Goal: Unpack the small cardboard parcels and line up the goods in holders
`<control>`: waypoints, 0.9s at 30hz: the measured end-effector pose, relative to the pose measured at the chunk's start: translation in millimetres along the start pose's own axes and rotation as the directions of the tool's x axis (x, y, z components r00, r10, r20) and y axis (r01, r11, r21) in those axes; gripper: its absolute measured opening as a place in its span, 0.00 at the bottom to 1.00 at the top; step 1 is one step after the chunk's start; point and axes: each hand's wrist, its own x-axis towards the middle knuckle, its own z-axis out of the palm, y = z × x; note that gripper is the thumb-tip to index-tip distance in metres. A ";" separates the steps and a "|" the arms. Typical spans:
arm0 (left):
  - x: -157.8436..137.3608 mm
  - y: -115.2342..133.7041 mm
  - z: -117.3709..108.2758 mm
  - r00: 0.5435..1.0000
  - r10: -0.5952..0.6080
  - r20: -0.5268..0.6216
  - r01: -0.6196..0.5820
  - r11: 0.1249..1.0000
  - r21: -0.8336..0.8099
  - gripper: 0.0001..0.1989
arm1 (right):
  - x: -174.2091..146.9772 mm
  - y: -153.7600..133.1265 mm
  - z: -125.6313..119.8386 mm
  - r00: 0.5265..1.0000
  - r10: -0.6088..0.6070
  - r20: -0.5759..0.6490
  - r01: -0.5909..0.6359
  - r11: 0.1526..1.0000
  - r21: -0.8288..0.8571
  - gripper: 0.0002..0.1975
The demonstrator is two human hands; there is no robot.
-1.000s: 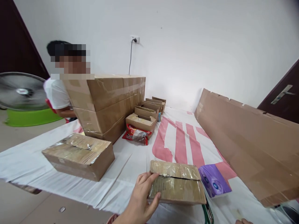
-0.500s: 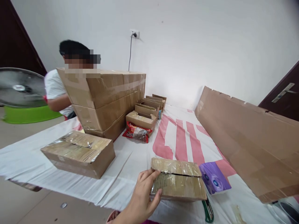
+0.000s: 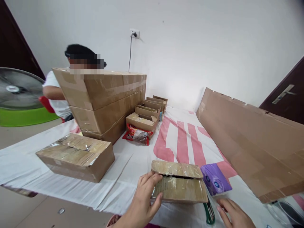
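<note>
A small taped cardboard box [image 3: 182, 188] lies on the table in front of me, a dark gap showing between its top flaps. My left hand [image 3: 144, 199] grips its left end, fingers over the top edge and thumb at the front side. At the lower right, my right hand [image 3: 234, 213] is holding nothing, its fingers slightly apart. Close to its fingertips lies a green utility knife [image 3: 209, 212], beside the box's right front corner. Just right of the box sits a purple tissue pack [image 3: 216, 180].
Another taped box [image 3: 76, 156] rests at the left. Stacked cartons [image 3: 106, 101] stand behind it, with a person [image 3: 55, 91] beyond. Several open boxes [image 3: 142, 122] and a red snack bag [image 3: 137, 135] are mid-table. A large cardboard sheet [image 3: 249, 145] leans along the right.
My right hand has come into view at the lower right, near the utility knife. My left hand keeps its hold on the box. The person behind the cartons has shifted slightly.
</note>
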 end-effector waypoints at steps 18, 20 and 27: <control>23.7 3.3 -7.7 0.999 -0.053 0.013 0.053 0.998 0.020 0.15 | 10.3 9.9 1.7 0.972 0.186 -0.147 -0.168 0.978 0.123 0.26; 23.8 3.3 -8.4 0.998 -0.057 0.033 0.057 0.998 0.014 0.15 | 14.0 0.9 -20.8 0.961 0.141 -0.236 -0.110 0.984 0.140 0.25; 23.9 2.1 -10.6 0.997 -0.049 0.059 0.049 0.999 -0.008 0.17 | 41.1 -62.0 -55.6 0.985 -0.115 -0.131 0.145 0.957 0.250 0.18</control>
